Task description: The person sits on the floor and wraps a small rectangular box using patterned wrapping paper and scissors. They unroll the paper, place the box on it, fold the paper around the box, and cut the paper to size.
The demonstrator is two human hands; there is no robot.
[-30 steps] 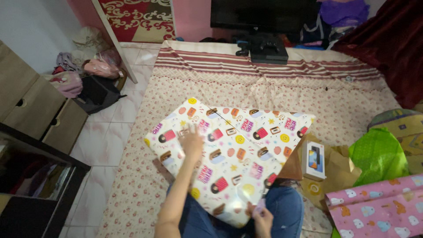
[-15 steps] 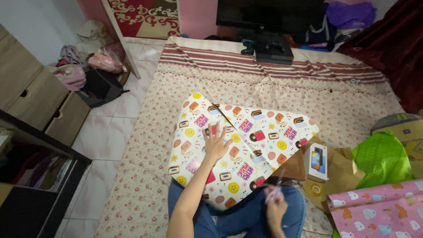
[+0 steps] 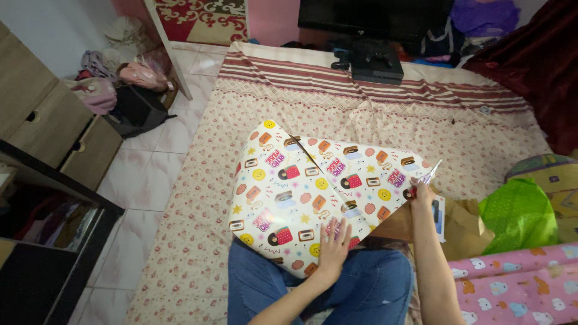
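Left hand [image 3: 334,247] flat, fingers spread, on wrapping paper [image 3: 313,192] — right hand [image 3: 421,191] pinches its edge

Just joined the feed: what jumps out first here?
A big sheet of patterned wrapping paper lies across the person's lap, in the middle of the flowered mat. The left hand presses flat on its near edge; the right hand lifts its right corner. A bright green bag sits at the right.
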